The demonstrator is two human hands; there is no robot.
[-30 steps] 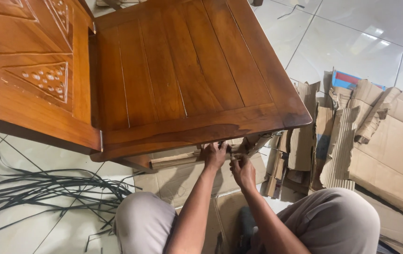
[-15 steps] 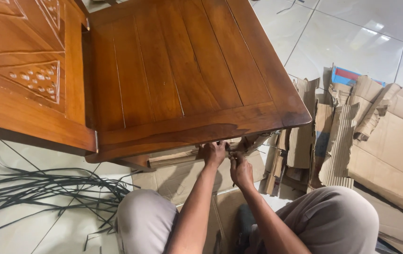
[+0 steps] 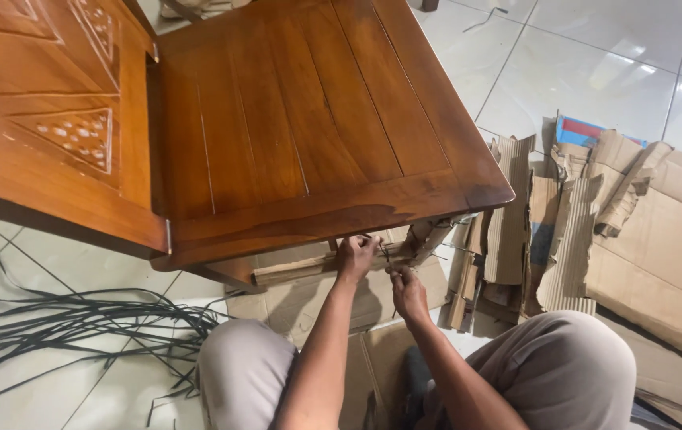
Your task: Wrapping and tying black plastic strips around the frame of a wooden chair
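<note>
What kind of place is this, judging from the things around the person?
Probably a furniture workshop or packing area, indoors. A polished wooden chair stands on a white tiled floor, torn cardboard sheets are heaped beside it, and loose black strapping bands lie on the tiles.

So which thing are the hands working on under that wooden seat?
Find the brown wooden chair seat. Under its front edge, by the left hand, lies a cardboard-wrapped rail. Unlike the loose cardboard at right, it is long, narrow and fixed to the chair.

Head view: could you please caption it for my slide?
Both hands, left hand and right hand, work beneath a wooden chair seat.
</note>
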